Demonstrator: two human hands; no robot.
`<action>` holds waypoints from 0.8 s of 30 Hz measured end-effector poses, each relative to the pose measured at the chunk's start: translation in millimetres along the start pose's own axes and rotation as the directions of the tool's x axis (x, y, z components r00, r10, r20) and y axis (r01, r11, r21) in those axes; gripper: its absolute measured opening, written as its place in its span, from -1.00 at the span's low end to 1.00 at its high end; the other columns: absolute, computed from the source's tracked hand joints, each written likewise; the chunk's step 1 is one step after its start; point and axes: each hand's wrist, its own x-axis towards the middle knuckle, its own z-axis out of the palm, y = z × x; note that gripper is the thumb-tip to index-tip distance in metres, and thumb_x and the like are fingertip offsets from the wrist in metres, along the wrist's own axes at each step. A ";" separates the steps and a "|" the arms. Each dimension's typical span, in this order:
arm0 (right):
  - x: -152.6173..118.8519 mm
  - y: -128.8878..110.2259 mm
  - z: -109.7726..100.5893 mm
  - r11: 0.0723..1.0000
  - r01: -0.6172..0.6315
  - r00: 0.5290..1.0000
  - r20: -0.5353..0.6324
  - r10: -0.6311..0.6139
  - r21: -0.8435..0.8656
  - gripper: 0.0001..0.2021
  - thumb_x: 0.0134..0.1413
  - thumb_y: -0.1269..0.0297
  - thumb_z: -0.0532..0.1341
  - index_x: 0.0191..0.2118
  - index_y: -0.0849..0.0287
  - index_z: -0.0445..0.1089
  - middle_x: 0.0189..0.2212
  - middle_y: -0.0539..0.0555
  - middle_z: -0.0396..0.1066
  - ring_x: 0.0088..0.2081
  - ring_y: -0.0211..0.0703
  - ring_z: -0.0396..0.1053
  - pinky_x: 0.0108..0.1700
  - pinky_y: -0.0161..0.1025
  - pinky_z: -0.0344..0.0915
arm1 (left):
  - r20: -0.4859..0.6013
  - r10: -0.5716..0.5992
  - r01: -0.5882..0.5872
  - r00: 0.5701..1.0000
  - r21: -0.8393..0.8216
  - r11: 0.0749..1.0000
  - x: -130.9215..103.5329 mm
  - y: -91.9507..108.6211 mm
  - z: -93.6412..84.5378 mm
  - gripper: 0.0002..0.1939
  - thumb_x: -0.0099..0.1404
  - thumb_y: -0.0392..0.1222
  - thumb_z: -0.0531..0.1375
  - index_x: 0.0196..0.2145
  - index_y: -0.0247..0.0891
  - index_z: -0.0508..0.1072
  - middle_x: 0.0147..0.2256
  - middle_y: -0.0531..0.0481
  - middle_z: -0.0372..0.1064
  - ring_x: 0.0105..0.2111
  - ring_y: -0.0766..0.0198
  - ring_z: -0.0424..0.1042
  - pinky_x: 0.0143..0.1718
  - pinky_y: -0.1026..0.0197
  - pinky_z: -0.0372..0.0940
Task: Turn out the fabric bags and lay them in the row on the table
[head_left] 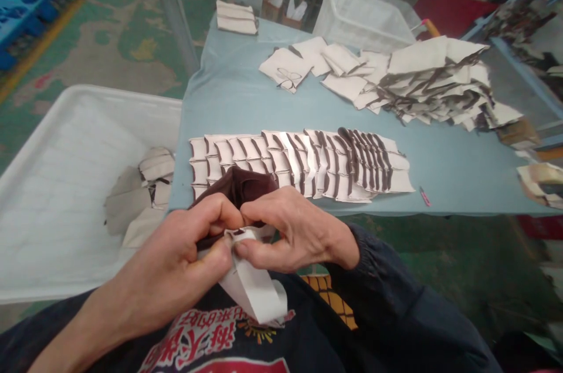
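My left hand (176, 255) and my right hand (294, 232) meet close to my chest, both pinching one cream fabric pouch (257, 291) with a dark brown lining (240, 185) pushed up out of it. The cream part hangs down over my dark shirt. Just beyond my hands, on the light blue table (229, 97), lies a neat overlapping row of flat cream pieces with brown edges (303, 162). A loose heap of the same pieces (422, 82) sits at the far right.
A large white tray (57, 185) stands to my left with a few cream pieces (145, 191) in it. A clear plastic bin (360, 15) and a small folded stack (236, 16) are at the table's far edge. A pink pen (424, 196) lies near the front edge.
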 end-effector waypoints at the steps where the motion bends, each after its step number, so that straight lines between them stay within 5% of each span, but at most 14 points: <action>1: -0.9 0.3 0.7 0.999 -0.021 1.000 0.010 0.021 0.033 -0.69 0.30 0.10 0.25 -0.43 0.04 0.19 -0.54 -0.15 0.15 -0.49 -0.26 0.10 -0.37 -0.20 -0.07 | -0.012 0.011 -0.011 1.000 0.008 1.000 -1.3 -2.3 -0.2 -0.88 0.28 -0.23 0.19 -0.40 -0.13 0.51 -0.55 0.13 0.53 -0.59 0.29 0.50 -0.62 0.38 0.32; 10: 2.8 8.4 18.8 0.942 -0.089 0.996 0.050 0.077 0.324 -0.55 0.34 0.05 0.30 -0.49 0.04 0.11 -0.54 -0.16 0.02 -0.47 -0.30 0.00 -0.43 -0.27 -0.07 | -0.083 0.125 -0.126 0.989 -0.003 0.992 -20.0 -42.7 3.3 -0.82 0.41 -0.24 0.20 -0.21 -0.14 0.65 -0.41 0.08 0.59 -0.48 0.28 0.50 -0.44 0.30 0.36; 14: 4.1 11.5 20.3 0.886 -0.147 0.989 0.090 0.120 0.439 -0.54 0.23 0.01 0.40 -0.49 0.05 0.16 -0.52 -0.16 0.09 -0.44 -0.30 0.03 -0.40 -0.26 -0.02 | -0.140 0.268 -0.268 0.953 0.018 0.963 -23.2 -59.6 8.1 -0.76 0.39 -0.36 0.22 -0.14 -0.09 0.65 -0.35 0.11 0.67 -0.44 0.30 0.59 -0.39 0.33 0.40; 19: -4.4 4.5 16.9 0.678 -0.292 0.956 0.203 0.209 0.674 -0.52 0.28 -0.14 0.42 -0.46 0.08 0.33 -0.54 -0.14 0.13 -0.48 -0.29 -0.01 -0.43 -0.21 -0.08 | -0.089 0.282 -0.272 0.955 0.108 0.956 -30.8 -67.8 13.3 -0.72 0.45 -0.39 0.22 -0.10 -0.06 0.69 -0.33 0.05 0.71 -0.41 0.27 0.61 -0.27 0.24 0.43; 24: -9.2 15.0 47.8 0.522 -0.226 0.958 0.090 0.272 0.823 -0.44 0.31 -0.30 0.42 -0.41 0.07 0.34 -0.52 -0.14 0.13 -0.50 -0.29 -0.02 -0.44 -0.21 -0.06 | -0.114 0.217 -0.200 0.969 0.149 0.969 -35.9 -71.7 18.0 -0.77 0.49 -0.25 0.22 -0.23 -0.07 0.70 -0.41 -0.04 0.61 -0.42 0.18 0.52 -0.26 0.13 0.37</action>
